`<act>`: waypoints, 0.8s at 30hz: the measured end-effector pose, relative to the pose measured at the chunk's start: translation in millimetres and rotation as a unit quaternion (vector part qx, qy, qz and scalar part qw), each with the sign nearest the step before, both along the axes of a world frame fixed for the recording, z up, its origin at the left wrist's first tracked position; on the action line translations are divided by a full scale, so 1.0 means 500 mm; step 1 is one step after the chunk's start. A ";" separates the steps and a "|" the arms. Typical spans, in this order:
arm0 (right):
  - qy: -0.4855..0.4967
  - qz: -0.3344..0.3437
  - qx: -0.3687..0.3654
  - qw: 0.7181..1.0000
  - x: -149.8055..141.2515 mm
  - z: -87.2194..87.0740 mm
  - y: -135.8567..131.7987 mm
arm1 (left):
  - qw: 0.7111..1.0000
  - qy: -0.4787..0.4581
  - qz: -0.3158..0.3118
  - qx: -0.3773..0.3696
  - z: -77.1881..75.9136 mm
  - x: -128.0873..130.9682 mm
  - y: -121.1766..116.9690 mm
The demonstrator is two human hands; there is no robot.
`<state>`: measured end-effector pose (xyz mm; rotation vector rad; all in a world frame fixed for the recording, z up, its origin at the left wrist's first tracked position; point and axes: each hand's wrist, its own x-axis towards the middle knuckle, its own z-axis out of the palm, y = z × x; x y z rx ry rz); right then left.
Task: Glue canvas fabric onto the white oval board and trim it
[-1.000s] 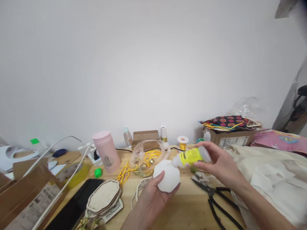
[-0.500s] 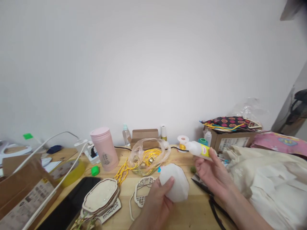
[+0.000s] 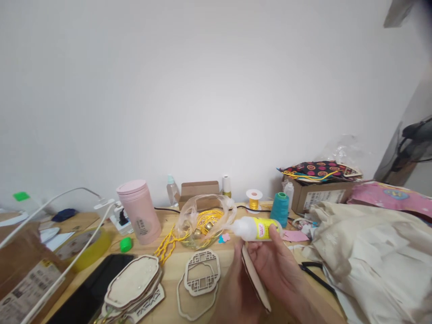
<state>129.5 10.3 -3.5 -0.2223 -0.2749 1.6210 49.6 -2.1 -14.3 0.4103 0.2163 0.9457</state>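
My left hand [image 3: 233,288] is closed on a thin, pale, scallop-edged panel [image 3: 254,278], which I see nearly edge-on. In my right hand [image 3: 278,263] lies a white glue bottle [image 3: 248,228] with a yellow label, tipped on its side with its nozzle end to the left, just above the panel. The right fingers sit close behind the panel; whether they touch it I cannot tell. Left of my hands, a fretwork wooden frame [image 3: 202,284] rests over a thin outline frame [image 3: 181,300] on the table. Farther left is a stack of scalloped wooden plaques [image 3: 133,280].
Behind my hands is a plastic bag [image 3: 189,211] with yellow cords and bells. A pink tumbler [image 3: 140,213], black phone [image 3: 89,288] and tape roll [image 3: 84,249] stand left. On the right are a teal thread cone [image 3: 280,209], black-handled scissors [image 3: 319,276] and cream fabric [image 3: 367,256].
The panel has turned from face-on to nearly edge-on. My right hand has brought the bottle left and down, close above the panel. The fretwork frame now shows fully.
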 end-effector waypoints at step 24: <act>-0.296 -0.176 0.024 0.938 0.076 0.090 0.008 | 0.995 0.064 -0.061 -0.042 0.001 -0.077 0.017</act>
